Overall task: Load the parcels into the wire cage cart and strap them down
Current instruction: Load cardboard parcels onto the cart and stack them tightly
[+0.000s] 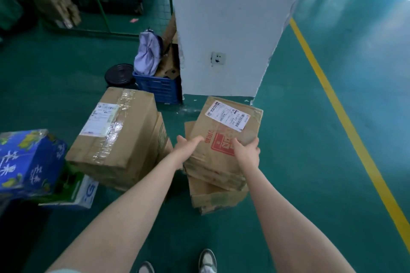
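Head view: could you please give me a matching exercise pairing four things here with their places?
Things:
1. red-printed parcel
2. blue crate
3. taped box
4. yellow line

Places:
A. painted on the floor at the right
B. held by the left hand and right hand
C. at the foot of the white pillar
D. left of the held parcel

Pairs: 1-B; 2-C; 3-D; 4-A
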A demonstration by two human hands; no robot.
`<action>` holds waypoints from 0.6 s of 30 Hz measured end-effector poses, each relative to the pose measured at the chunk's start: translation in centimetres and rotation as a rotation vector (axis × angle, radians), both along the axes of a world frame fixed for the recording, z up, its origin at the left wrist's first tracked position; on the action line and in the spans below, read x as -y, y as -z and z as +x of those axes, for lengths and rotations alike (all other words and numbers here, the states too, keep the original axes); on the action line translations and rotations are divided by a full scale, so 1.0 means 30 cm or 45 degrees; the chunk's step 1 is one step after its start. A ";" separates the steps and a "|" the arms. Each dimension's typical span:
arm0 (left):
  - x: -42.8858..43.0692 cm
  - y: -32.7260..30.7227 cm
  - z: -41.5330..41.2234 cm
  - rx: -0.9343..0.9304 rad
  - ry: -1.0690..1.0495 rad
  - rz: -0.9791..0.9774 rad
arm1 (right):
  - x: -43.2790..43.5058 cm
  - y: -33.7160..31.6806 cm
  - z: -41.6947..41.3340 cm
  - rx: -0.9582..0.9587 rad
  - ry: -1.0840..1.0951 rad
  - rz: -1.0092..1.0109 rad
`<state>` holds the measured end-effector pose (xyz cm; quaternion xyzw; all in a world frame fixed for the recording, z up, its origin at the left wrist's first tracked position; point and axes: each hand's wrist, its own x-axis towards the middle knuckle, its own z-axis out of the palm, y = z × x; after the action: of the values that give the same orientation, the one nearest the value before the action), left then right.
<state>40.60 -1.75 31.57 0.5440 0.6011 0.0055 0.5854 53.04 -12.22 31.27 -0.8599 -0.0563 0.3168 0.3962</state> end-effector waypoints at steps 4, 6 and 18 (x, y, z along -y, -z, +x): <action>0.023 -0.009 -0.026 0.105 -0.100 0.207 | -0.012 -0.048 -0.013 0.118 -0.090 -0.001; 0.000 -0.050 -0.044 0.166 -0.176 0.324 | -0.056 -0.092 -0.016 0.165 -0.134 0.052; -0.236 -0.379 -0.413 0.120 -0.607 0.850 | -0.477 -0.344 -0.313 0.217 -0.565 0.353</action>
<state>28.23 5.33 42.93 0.5486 0.6480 0.3606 0.3861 43.65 2.08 41.59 -0.7876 -0.3193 0.3118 0.4249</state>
